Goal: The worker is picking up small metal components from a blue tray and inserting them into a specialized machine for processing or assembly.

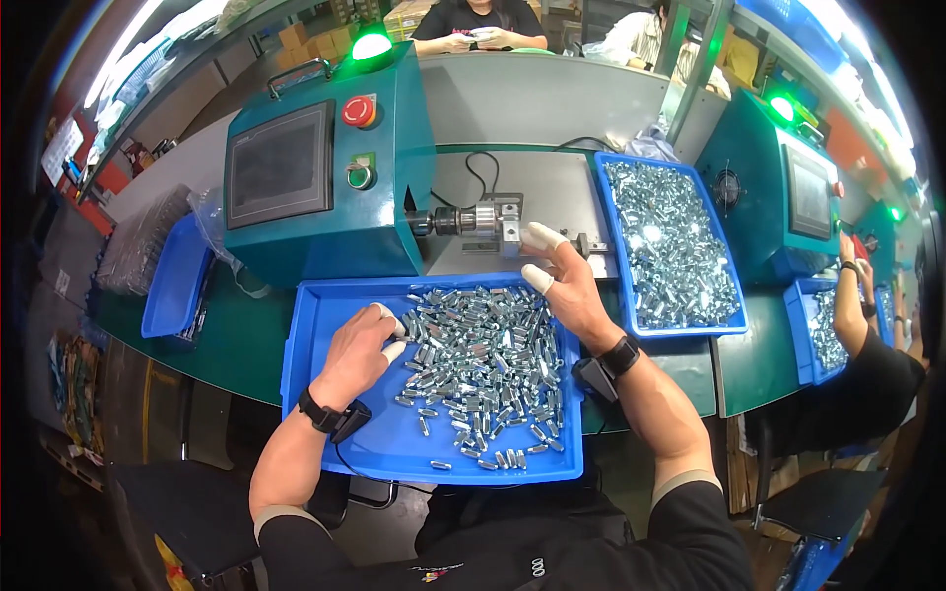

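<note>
Small shiny silver metal sleeves [483, 364] heaped in blue tray [394, 448].

The tray [325, 433] is blue, the parts [483, 364] are shiny silver, the machine [394, 187] is teal, its button [359, 111] is red.

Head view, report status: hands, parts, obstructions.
Left hand pinching metal parts in blue tray. Right hand open, raised near machine chuck. Nothing between them.
</note>
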`<state>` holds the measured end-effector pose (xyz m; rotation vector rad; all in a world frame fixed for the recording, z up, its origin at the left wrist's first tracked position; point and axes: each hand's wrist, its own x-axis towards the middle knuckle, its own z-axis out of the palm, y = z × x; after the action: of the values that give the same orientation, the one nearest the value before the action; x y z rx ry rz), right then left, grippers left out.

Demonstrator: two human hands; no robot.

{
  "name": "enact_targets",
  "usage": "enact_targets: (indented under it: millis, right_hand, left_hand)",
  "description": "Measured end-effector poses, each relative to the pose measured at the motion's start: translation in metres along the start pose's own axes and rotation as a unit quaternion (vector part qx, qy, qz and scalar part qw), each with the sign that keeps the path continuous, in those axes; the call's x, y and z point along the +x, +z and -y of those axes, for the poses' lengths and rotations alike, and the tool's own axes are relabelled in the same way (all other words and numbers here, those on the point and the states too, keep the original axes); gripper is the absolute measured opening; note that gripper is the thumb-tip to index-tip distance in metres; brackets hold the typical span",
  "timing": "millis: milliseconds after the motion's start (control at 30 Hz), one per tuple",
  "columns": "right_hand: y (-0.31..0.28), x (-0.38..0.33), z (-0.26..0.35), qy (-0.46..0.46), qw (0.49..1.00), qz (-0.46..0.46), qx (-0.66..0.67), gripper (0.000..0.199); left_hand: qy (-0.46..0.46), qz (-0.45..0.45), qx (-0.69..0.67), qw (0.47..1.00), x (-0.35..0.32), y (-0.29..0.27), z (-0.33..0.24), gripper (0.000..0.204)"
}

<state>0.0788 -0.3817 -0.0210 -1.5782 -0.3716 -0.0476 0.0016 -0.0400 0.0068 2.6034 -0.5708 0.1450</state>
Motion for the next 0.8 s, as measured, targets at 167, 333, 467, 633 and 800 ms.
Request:
enact_targets:
  millis: [167,333,467,633,800]
  right_hand:
    - [-0.003,-0.003,-0.012,-0.025,0.998,-0.061,-0.021,0.066]
    - [-0.004,-0.001,-0.006,0.005,0.996,-0.086,-0.002,0.063]
    - [-0.002,0.007,0.009,0.004,0.992,-0.127,0.009,0.061]
    - [-0.007,0.049,0.012,0.006,0.925,-0.178,-0.336,0.065]
    - [-0.031,0.081,0.004,-0.091,0.851,-0.110,-0.506,0.080]
  left_hand:
    - [0.022,-0.022,0.001,1.000,-0.002,0.005,0.004,0.020]
    - [0.026,-0.027,0.000,0.999,-0.003,0.007,0.004,0.019]
    - [0.033,-0.038,0.000,0.999,-0.011,0.012,0.006,0.018]
    - [0.054,-0.055,-0.004,0.997,-0.010,0.024,0.025,0.015]
    - [0.046,-0.046,-0.010,0.998,0.002,0.018,0.024,0.015]
